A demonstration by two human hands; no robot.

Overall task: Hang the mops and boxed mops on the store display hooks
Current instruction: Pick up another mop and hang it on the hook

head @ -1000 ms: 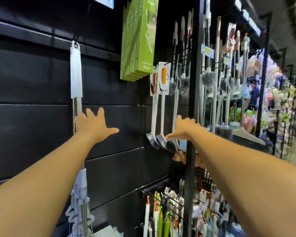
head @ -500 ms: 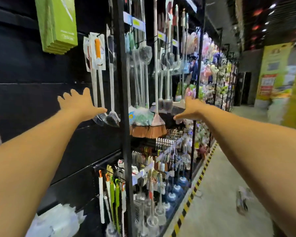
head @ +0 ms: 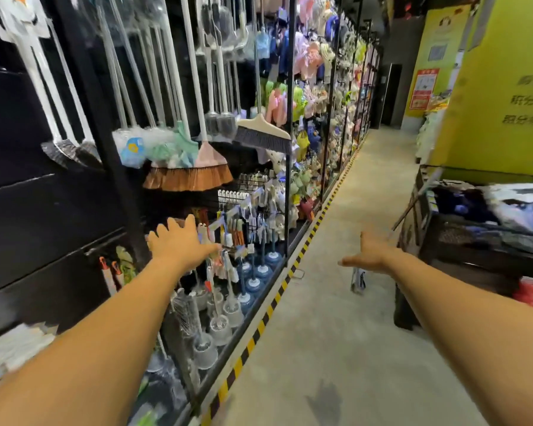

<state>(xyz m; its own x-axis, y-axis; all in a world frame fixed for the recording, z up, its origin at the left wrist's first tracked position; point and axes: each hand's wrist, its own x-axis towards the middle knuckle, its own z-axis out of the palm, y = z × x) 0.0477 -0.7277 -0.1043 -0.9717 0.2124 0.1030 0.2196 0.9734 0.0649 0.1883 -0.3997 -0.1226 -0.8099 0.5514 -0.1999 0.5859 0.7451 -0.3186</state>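
1. Left hand (head: pixel 179 241) has its fingers spread and holds nothing, out in front of the lower display rack (head: pixel 286 210). Right hand (head: pixel 371 250) is also flat and empty, over the aisle floor (head: pixel 336 348).
2. No mop or boxed mop is in either hand. A thin pole (head: pixel 411 207) leans at the cart (head: pixel 428 241) on the right; can't tell if it's a mop.
3. Judgement: between items, probably heading for the next one. How many are left is unknown.
4. Versus earlier, the view has swung right from the black panel wall (head: pixel 28 210) to look down the aisle. The hung white mop and green boxes are out of frame. Both hands are lower and still empty.
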